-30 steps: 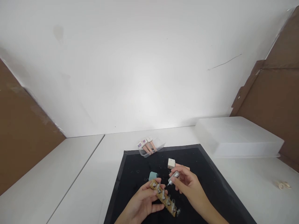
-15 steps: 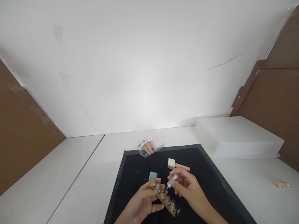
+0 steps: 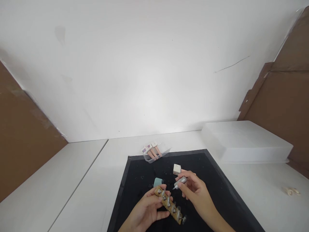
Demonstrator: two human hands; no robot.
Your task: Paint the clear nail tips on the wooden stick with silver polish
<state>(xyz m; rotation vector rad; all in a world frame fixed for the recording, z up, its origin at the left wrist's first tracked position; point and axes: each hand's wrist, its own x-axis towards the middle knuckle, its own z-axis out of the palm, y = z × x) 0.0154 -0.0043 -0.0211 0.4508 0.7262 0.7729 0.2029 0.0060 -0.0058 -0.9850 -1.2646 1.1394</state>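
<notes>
Above the black mat (image 3: 135, 190), your left hand (image 3: 151, 206) clamps a wooden strip (image 3: 169, 205) between thumb and fingers, probably so its clear pieces (image 3: 179, 214) face upward. Your right hand (image 3: 195, 190), also above the mat, pinches a silver-handled tool (image 3: 180, 182), seemingly to leave its thin tip free, apart from the strip. A teal object (image 3: 158, 182) and white block (image 3: 177, 169) rest on the mat; a clear tray (image 3: 165, 148) sits at its far edge.

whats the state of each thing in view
left hand: gripping gold bar
gold bar: tilted, clear pieces on top
right hand: pinching silver tool
silver tool: tip apart from gold bar
clear tray: uncovered, holding pink handles
white block: lying on black mat
teal object: on mat
</notes>
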